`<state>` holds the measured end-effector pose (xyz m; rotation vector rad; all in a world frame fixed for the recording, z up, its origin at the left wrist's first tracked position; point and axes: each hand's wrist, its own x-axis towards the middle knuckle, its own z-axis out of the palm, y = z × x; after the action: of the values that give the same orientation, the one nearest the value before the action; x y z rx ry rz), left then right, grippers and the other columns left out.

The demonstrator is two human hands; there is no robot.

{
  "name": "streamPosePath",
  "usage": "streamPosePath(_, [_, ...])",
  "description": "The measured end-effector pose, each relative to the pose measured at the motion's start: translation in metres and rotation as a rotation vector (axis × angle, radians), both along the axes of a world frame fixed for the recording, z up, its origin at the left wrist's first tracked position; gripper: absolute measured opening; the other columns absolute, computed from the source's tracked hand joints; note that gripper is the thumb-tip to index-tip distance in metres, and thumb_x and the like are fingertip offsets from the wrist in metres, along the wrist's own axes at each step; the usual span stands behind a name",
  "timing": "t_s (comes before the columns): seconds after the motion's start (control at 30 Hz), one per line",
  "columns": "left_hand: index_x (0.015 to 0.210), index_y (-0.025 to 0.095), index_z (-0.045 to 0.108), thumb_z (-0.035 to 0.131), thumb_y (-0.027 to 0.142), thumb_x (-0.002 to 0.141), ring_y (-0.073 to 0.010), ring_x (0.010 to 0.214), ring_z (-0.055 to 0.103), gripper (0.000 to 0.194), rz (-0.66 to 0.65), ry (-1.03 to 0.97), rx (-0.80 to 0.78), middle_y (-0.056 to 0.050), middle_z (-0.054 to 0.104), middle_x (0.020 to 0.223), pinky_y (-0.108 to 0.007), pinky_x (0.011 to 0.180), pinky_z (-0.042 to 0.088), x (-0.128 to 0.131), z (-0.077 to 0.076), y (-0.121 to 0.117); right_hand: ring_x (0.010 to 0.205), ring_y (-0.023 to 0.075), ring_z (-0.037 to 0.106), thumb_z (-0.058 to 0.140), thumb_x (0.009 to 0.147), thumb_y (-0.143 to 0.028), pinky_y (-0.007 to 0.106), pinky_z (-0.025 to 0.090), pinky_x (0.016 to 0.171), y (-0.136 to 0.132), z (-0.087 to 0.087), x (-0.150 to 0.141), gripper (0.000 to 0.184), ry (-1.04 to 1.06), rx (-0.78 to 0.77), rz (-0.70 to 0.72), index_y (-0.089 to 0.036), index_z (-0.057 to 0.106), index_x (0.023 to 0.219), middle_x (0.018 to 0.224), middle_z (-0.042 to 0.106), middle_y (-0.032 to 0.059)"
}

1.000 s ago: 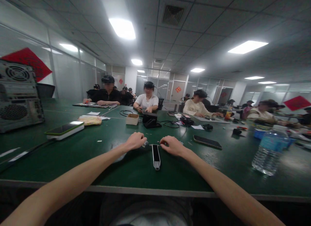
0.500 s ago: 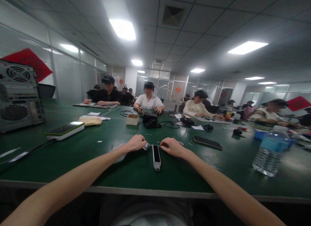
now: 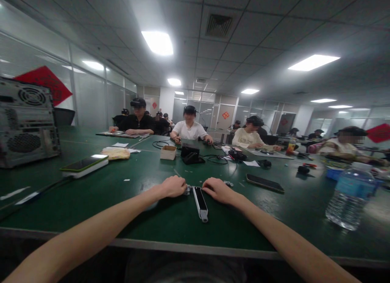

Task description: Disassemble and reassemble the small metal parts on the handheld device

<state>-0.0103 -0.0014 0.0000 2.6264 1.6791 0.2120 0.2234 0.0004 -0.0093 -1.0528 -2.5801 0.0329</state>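
Observation:
A slim white device with a black face (image 3: 201,202) lies lengthwise on the green table (image 3: 122,201), between my two hands. My left hand (image 3: 173,186) rests at its far left end, fingers curled round a small silvery part (image 3: 188,189). My right hand (image 3: 218,190) sits at the far right end, fingers bent down onto the table and pinched close to the device's tip. What the right fingers hold, if anything, is hidden.
A dark phone (image 3: 265,183) lies to the right and a water bottle (image 3: 350,197) stands further right. A green-edged tablet (image 3: 83,165) and a computer case (image 3: 28,122) are at left. A small box (image 3: 168,152), cables and several seated people are across the table.
The view has shifted a little, so hands and device sit lower and slightly right in the frame. My hands have drawn a bit closer to the device's far end.

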Motion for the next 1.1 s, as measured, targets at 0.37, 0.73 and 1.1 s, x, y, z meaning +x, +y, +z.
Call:
streamPosePath(0.37, [0.085, 0.017, 0.066, 0.040, 0.041, 0.088, -0.0277, 0.079, 0.065, 0.035, -0.036, 0.066, 0.087, -0.013, 0.067, 0.086, -0.037, 0.070, 0.049, 0.000, 0.001, -0.004, 0.083, 0.0182, 0.057, 0.055, 0.087, -0.028, 0.028, 0.043, 0.074, -0.006, 0.020, 0.004, 0.015, -0.127, 0.092, -0.015, -0.017, 0.065, 0.088, 0.088, 0.064, 0.0071])
streamPosePath(0.73, [0.083, 0.018, 0.061, 0.036, 0.037, 0.090, -0.0222, 0.072, 0.061, 0.032, -0.050, 0.045, 0.155, -0.010, 0.064, 0.088, -0.030, 0.061, 0.045, 0.004, 0.009, -0.014, 0.082, 0.0218, 0.062, 0.056, 0.083, -0.026, 0.027, 0.041, 0.065, 0.013, 0.048, 0.085, 0.018, -0.279, 0.002, -0.573, -0.019, 0.068, 0.093, 0.094, 0.067, 0.0103])
streamPosePath(1.1, [0.082, 0.019, 0.055, 0.044, 0.025, 0.081, -0.0226, 0.078, 0.059, 0.012, -0.095, -0.020, 0.068, -0.007, 0.063, 0.088, -0.031, 0.066, 0.043, 0.012, 0.010, -0.022, 0.084, 0.0212, 0.063, 0.055, 0.077, -0.013, 0.025, 0.042, 0.064, 0.018, 0.024, 0.056, 0.016, -0.368, -0.001, -0.481, -0.018, 0.068, 0.086, 0.091, 0.068, 0.0103])
